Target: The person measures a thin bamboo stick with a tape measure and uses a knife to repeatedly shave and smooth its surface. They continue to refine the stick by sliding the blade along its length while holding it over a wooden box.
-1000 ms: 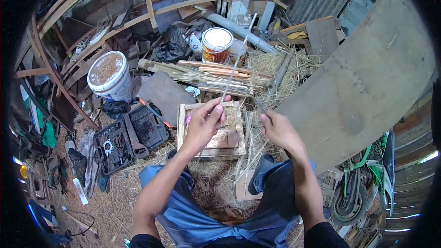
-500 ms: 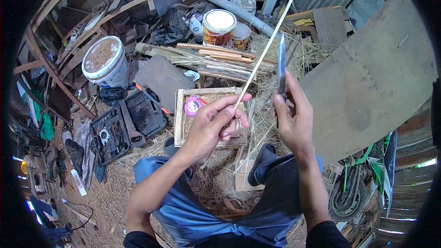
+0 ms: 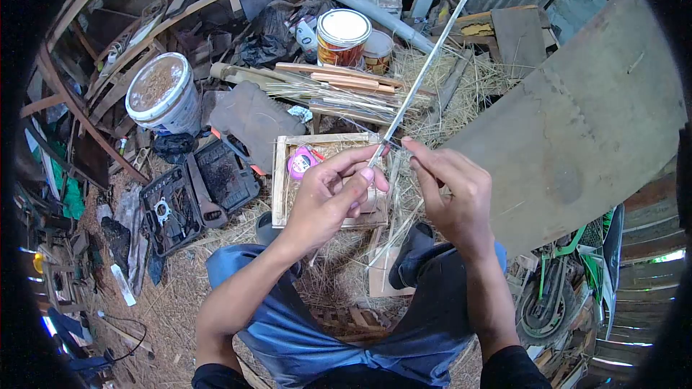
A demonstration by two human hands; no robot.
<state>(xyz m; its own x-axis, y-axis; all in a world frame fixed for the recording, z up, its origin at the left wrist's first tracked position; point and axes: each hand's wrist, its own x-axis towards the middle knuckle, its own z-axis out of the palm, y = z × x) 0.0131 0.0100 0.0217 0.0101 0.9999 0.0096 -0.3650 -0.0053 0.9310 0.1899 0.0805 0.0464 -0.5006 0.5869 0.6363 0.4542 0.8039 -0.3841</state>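
Head view, left hand [image 3: 333,194]: thumb and fingers closed around the lower part of a thin pale strip [image 3: 427,65].
Pale strip: slants up and rightward from the left hand, its far end near the corrugated sheet in the picture.
Right hand [image 3: 455,198]: fingers curled and gripping a knife [image 3: 369,130], its handle mostly hidden.
Knife: blade crosses the strip just above the left fingertips; whether it touches, cannot tell.
Wooden tray [image 3: 280,191]: below the hands, a pink tape measure [image 3: 301,163] inside.
Left side: open tool case [image 3: 173,212], white bucket [image 3: 162,94].
Right side: large flat board [image 3: 577,133].
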